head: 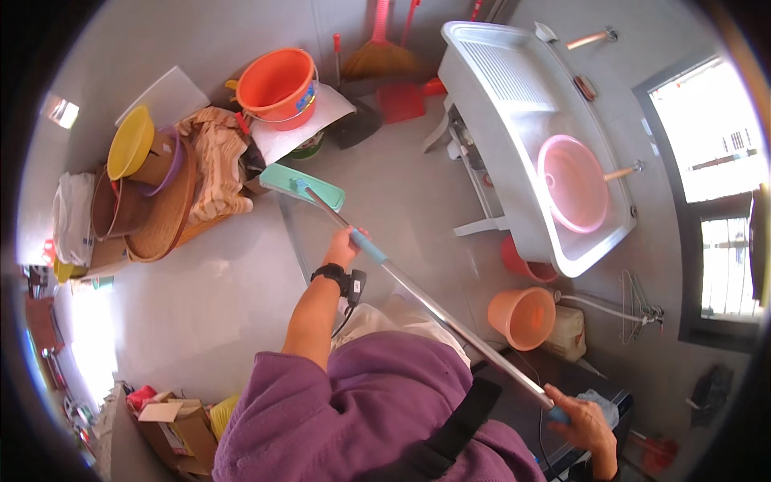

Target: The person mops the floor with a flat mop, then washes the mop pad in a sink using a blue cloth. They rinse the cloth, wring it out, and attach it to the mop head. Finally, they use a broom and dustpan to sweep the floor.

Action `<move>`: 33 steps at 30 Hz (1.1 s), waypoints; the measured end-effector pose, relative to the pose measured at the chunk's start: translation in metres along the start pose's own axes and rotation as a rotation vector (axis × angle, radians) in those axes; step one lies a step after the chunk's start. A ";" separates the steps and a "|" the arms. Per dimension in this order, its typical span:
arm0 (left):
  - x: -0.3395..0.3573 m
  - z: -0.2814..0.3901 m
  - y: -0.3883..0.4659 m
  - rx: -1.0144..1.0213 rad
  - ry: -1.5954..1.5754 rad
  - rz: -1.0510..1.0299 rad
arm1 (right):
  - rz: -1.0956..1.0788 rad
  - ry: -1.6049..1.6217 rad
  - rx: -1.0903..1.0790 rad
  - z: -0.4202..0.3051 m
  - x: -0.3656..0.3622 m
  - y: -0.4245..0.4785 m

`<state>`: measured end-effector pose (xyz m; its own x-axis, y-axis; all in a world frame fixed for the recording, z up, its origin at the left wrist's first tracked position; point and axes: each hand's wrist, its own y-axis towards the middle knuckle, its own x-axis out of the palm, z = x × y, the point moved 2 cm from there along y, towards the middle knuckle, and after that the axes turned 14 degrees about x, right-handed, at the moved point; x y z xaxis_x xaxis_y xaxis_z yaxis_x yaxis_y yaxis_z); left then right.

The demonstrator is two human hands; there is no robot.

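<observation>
A flat mop with a long metal handle (446, 316) runs diagonally across in front of me. Around its blue foam grip, near the head end, my left hand (344, 246) is closed. At the other end, my right hand (579, 416) holds the blue end cap. The mop's teal rectangular head (283, 181) is tilted beside the goods stacked along the wall. Whether the head touches the grey floor (385, 175) I cannot tell. My left wrist wears a black strap with a small device (355, 288) and a cable.
Ahead, an orange bucket (277, 84) stands on a white sheet beside a red dustpan (400, 102) and a broom (379, 57). A sink (518, 144) with a pink basin (572, 184) is right, above a peach bucket (521, 318). Baskets, a yellow bowl (131, 143) and cloths (217, 162) are left.
</observation>
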<state>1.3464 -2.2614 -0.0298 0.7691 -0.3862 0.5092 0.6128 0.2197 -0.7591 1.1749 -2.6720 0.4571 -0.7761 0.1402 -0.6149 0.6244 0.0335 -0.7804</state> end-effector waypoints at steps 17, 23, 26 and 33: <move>0.089 0.007 -0.206 0.000 0.780 -0.738 | 0.247 0.233 -0.442 -0.156 0.019 0.224; 0.093 -0.013 -0.202 0.334 1.069 -0.837 | 0.661 0.513 -0.594 -0.284 -0.045 0.282; 0.113 -0.007 -0.226 0.813 0.975 -1.088 | 0.750 0.950 -0.632 -0.306 -0.056 0.300; 0.146 0.071 -0.208 0.192 1.290 -1.228 | 0.729 1.101 -0.516 -0.255 -0.067 0.275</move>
<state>1.3437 -2.2996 0.2316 -0.6529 -0.7574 0.0107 0.7504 -0.6487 -0.1267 1.4211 -2.4202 0.3131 0.0442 0.9627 -0.2670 0.9966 -0.0612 -0.0559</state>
